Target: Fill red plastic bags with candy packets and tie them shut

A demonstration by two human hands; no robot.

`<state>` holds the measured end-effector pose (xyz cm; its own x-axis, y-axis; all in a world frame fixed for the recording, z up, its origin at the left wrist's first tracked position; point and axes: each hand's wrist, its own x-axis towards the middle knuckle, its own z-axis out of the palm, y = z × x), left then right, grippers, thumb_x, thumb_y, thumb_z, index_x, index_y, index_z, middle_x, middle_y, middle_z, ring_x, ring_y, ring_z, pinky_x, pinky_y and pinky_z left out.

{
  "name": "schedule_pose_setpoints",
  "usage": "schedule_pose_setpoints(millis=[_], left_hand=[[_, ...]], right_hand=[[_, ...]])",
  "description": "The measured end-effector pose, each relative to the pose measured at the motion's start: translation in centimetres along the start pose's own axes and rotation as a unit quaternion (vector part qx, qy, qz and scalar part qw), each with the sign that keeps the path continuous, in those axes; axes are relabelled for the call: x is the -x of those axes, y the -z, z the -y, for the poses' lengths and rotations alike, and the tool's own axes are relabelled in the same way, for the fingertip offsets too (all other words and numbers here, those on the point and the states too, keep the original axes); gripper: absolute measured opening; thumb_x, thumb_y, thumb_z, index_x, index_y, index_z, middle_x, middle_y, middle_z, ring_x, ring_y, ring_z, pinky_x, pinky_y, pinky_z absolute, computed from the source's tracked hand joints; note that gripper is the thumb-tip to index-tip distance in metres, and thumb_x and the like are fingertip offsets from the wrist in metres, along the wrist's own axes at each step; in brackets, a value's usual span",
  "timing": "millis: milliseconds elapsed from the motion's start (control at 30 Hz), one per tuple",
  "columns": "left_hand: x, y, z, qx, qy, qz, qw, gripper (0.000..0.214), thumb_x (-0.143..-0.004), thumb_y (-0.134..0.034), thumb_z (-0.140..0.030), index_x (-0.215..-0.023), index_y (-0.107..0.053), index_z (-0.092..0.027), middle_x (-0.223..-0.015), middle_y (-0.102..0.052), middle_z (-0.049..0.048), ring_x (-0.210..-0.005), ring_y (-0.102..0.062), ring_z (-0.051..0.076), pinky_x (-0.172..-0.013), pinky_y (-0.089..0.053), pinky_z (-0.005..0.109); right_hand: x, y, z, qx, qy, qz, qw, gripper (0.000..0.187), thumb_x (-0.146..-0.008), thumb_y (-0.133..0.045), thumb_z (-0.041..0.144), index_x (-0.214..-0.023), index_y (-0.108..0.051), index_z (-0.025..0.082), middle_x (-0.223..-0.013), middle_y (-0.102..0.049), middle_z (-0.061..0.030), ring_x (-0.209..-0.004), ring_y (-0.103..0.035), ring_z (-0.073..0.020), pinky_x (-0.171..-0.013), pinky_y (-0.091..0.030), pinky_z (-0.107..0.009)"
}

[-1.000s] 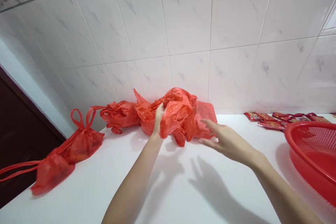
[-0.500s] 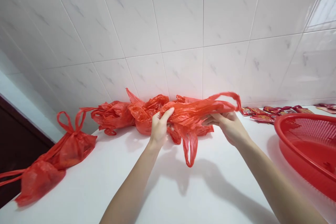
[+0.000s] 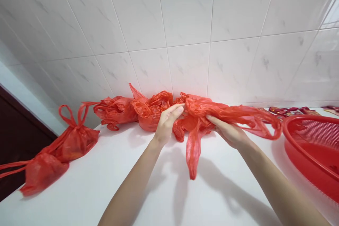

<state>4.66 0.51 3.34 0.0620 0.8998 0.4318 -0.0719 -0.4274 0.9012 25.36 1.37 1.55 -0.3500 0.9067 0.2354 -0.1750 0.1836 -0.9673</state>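
- Left hand (image 3: 166, 124): narrow, half-curled grip, reaching the near-left edge of the bag; I cannot tell whether it is pinching the plastic or only touching it;
- Right hand (image 3: 227, 132): narrow grip, curved over the bag's right part and holding it;
- Red plastic bag (image 3: 201, 114): crumpled and bunched between both hands, lifted just above the counter; one long handle (image 3: 193, 155) hangs towards the near side, and the other end stretches right towards the basket;
- Crumpled red bags (image 3: 150, 111): lying in a heap against the far wall, just left of the hands, with another bunch (image 3: 115, 111) beside them further left;
- Tied red bag (image 3: 75, 144): on the left of the counter, with its loops standing up and a second bulging bag (image 3: 43, 173) joined to it, hanging over the near-left edge;
- Red plastic basket (image 3: 311, 153): on the right, with a mesh side; its rim is just beside the stretched end of the held bag;
- Small red packets (image 3: 288, 112): in a scattered row at the far right, behind the basket;
- White counter (image 3: 87, 173): under everything, running along a white tiled wall (image 3: 185, 24).
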Motion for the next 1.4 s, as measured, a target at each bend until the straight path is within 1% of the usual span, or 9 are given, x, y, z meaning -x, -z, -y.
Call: schedule_pose_setpoints(millis=[100,267,400,567,767,967,1033,1233,1400], left_hand=[[-0.1,0.6,-0.1,-0.038,0.005,-0.040,0.998,0.040,-0.076,-0.076,-0.042,-0.111,-0.071,-0.023,-0.122,-0.071,0.0086,-0.120,-0.063,0.028,-0.101,-0.049,0.039],[-0.1,0.8,0.4,-0.091,0.112,0.030,0.989,0.069,-0.065,-0.086,-0.033,-0.129,-0.063,-0.025,-0.129,-0.066,0.0126,-0.122,-0.062,0.032,-0.102,-0.049,0.044],[-0.4,1.2,0.4,-0.078,0.076,-0.003,0.994,0.055,-0.064,-0.083,-0.026,-0.117,-0.070,-0.025,-0.124,-0.069,0.0096,-0.119,-0.063,0.030,-0.095,-0.053,0.038],[-1.1,2.6,-0.2,0.000,0.072,-0.025,0.997,0.043,-0.058,-0.078,-0.018,-0.100,-0.072,-0.022,-0.092,-0.072,0.0028,-0.078,-0.067,0.017,-0.070,-0.055,0.028],[-1.0,3.6,-1.1,0.003,0.086,-0.028,0.996,0.043,-0.058,-0.076,-0.015,-0.100,-0.072,-0.020,-0.095,-0.072,0.0023,-0.080,-0.066,0.015,-0.073,-0.054,0.026],[-0.7,3.0,-1.0,0.009,0.116,0.005,0.993,0.043,-0.058,-0.075,-0.014,-0.100,-0.071,-0.021,-0.092,-0.069,0.0005,-0.072,-0.063,0.012,-0.066,-0.052,0.023],[-0.7,2.6,-0.8,0.003,0.122,0.027,0.992,0.043,-0.059,-0.074,-0.013,-0.101,-0.071,-0.022,-0.093,-0.069,0.0012,-0.074,-0.063,0.013,-0.066,-0.052,0.024],[-0.5,1.7,0.0,-0.043,0.104,0.115,0.987,0.042,-0.063,-0.070,-0.011,-0.103,-0.074,-0.024,-0.119,-0.069,0.0043,-0.113,-0.060,0.022,-0.077,-0.052,0.024],[-0.5,2.3,-0.3,-0.072,0.113,0.196,0.971,0.048,-0.061,-0.067,-0.009,-0.107,-0.074,-0.024,-0.113,-0.071,0.0043,-0.104,-0.063,0.021,-0.074,-0.050,0.025]], right_hand=[[-0.3,0.3,0.0,-0.075,-0.016,0.026,0.997,0.031,-0.083,-0.074,0.047,-0.099,-0.072,0.021,-0.098,-0.076,-0.0060,-0.086,-0.071,-0.0236,-0.076,-0.058,-0.036],[-0.4,0.3,0.1,-0.102,-0.019,0.050,0.993,0.027,-0.086,-0.073,0.043,-0.101,-0.071,0.019,-0.092,-0.075,-0.0046,-0.080,-0.068,-0.0195,-0.069,-0.055,-0.031],[-0.8,1.3,0.1,-0.128,0.000,-0.029,0.991,0.025,-0.082,-0.077,0.042,-0.091,-0.070,0.020,-0.079,-0.072,-0.0005,-0.067,-0.065,-0.0165,-0.065,-0.054,-0.030],[-1.4,2.4,-0.1,-0.135,0.024,-0.110,0.984,0.030,-0.076,-0.081,0.048,-0.078,-0.067,0.022,-0.074,-0.071,0.0017,-0.068,-0.067,-0.0159,-0.065,-0.056,-0.028],[-1.1,3.9,1.2,0.051,-0.018,-0.045,0.998,0.038,-0.072,-0.080,0.058,-0.079,-0.072,0.021,-0.088,-0.076,-0.0071,-0.090,-0.073,-0.0277,-0.082,-0.060,-0.042],[-0.8,8.4,3.2,-0.021,0.116,-0.324,0.939,0.032,-0.068,-0.082,0.044,-0.091,-0.065,0.029,-0.099,-0.075,-0.0031,-0.106,-0.071,-0.0282,-0.098,-0.056,-0.049],[-0.3,8.6,3.7,0.040,0.156,-0.352,0.922,0.037,-0.068,-0.082,0.043,-0.099,-0.065,0.030,-0.112,-0.074,-0.0052,-0.115,-0.067,-0.0298,-0.103,-0.052,-0.051],[0.7,4.9,3.0,0.309,0.075,-0.091,0.944,0.071,-0.070,-0.083,0.049,-0.133,-0.057,0.029,-0.132,-0.067,-0.0123,-0.129,-0.058,-0.0356,-0.103,-0.050,-0.054],[-0.2,3.5,1.8,0.351,0.020,0.007,0.936,0.032,-0.078,-0.072,0.034,-0.107,-0.069,0.022,-0.101,-0.075,-0.0086,-0.097,-0.071,-0.0301,-0.080,-0.056,-0.041]])
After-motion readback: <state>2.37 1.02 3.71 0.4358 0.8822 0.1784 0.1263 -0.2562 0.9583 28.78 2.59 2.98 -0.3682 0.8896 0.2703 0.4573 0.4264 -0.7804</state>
